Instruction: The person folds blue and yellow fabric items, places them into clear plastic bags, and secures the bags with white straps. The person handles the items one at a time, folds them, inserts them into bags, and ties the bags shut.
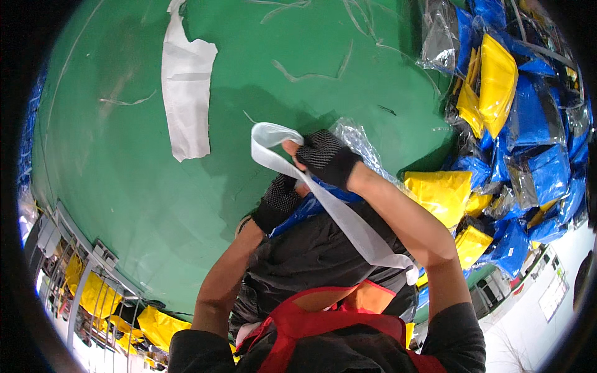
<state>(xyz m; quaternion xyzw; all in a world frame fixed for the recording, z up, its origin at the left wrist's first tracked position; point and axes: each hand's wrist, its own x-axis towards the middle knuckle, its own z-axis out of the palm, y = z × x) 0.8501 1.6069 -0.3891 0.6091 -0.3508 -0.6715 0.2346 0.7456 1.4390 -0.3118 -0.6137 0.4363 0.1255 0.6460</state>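
Observation:
My right hand (324, 156), in a black mesh glove, grips a long white strip (339, 214) near its upper end. The strip loops over the hand and trails down to my right side. My left hand (280, 198), also in a black mesh glove, is closed on a blue item in a clear plastic bag (317, 202), held just below the right hand. The clear plastic (354, 138) sticks out behind the right hand. Both hands are raised over the green floor (124, 186).
A white sheet of material (185, 87) lies on the green floor at the upper left, with thin white scraps (311, 76) scattered near it. A heap of blue and yellow bagged items (516, 124) fills the right side. Yellow items hang on a rack (93, 292) at the lower left.

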